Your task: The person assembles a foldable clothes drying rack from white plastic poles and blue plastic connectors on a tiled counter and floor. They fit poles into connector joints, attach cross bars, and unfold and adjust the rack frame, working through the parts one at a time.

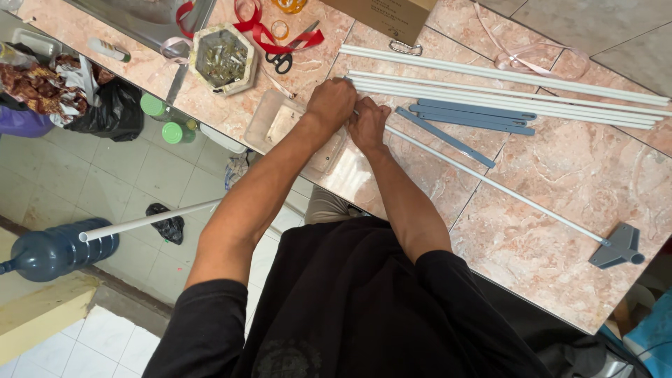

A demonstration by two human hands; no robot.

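My left hand (332,103) and my right hand (367,124) are closed side by side on the near end of a long white rod (490,183). It lies slanted across the pink marble-pattern table (560,175). At its far end the rod carries a grey plastic connector (619,246). A second white rod (147,220) sticks out past the table edge at the left, its inner end hidden behind my left arm. A clear plastic tray (280,122) sits right under my left hand.
Several white rods (504,87) and blue-grey flat strips (469,115) lie beyond my hands. At the back left are a hexagonal box of metal bits (224,59), black-handled scissors (283,61), red ribbon (269,33) and a cardboard box (388,14). On the floor stand a blue water jug (59,252) and a black bag (112,108).
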